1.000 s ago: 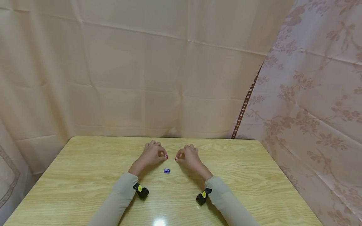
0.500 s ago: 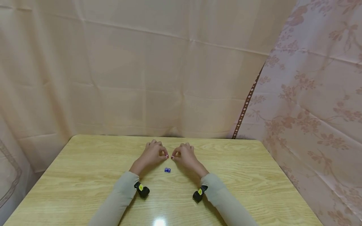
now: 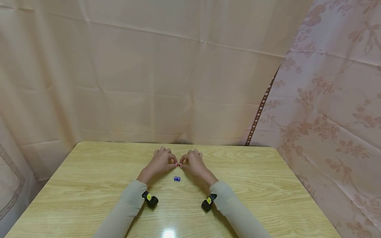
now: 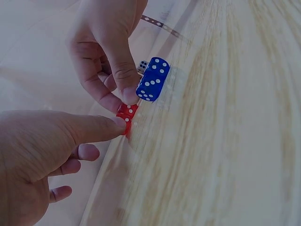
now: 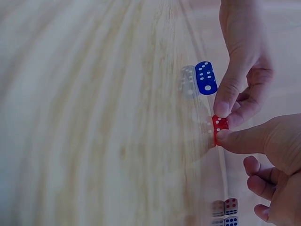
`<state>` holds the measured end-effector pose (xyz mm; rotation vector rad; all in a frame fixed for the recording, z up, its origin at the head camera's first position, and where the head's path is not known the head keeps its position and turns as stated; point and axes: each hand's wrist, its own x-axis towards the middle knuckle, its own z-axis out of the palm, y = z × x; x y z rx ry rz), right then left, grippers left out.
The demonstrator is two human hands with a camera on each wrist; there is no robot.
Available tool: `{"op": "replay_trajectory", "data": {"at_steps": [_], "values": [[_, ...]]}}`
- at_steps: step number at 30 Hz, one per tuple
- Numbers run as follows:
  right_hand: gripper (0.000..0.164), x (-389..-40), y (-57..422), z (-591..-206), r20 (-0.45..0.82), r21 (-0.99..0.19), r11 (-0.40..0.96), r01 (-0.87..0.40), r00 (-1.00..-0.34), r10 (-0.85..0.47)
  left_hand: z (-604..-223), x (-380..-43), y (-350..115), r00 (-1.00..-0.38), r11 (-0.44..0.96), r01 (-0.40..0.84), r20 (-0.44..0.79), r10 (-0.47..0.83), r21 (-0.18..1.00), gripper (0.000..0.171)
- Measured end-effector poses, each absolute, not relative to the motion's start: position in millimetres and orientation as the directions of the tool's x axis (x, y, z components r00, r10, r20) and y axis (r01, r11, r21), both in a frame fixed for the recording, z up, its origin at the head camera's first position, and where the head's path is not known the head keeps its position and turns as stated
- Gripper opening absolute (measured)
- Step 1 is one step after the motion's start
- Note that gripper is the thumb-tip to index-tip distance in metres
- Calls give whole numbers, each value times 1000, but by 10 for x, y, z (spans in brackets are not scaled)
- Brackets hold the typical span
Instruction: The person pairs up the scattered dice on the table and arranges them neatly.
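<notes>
Left hand [image 3: 160, 162] pinching one red die [image 3: 177, 164], right hand [image 3: 194, 163] a second red die [image 3: 180, 164], side by side. Paired blue dice [image 3: 177, 178] nearby on table [image 3: 74, 188].

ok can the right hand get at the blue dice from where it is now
Probably, yes: the blue dice lie close by with nothing over them. The right hand pinches a red die, though, so it would likely have to release that first.

Dice pair [image 3: 177, 178] on table [image 3: 89, 185], before fingers [image 4: 99, 129]
</notes>
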<state>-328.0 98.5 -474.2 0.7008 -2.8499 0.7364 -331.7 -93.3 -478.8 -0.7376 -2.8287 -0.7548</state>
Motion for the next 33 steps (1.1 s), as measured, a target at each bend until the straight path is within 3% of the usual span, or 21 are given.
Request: {"op": "replay_trajectory", "data": {"at_steps": [33], "values": [[10, -3295, 970, -4717, 199, -422, 779, -464, -885, -420, -4811, -3362, -937, -881, 759, 472, 215, 421, 449, 5]]}}
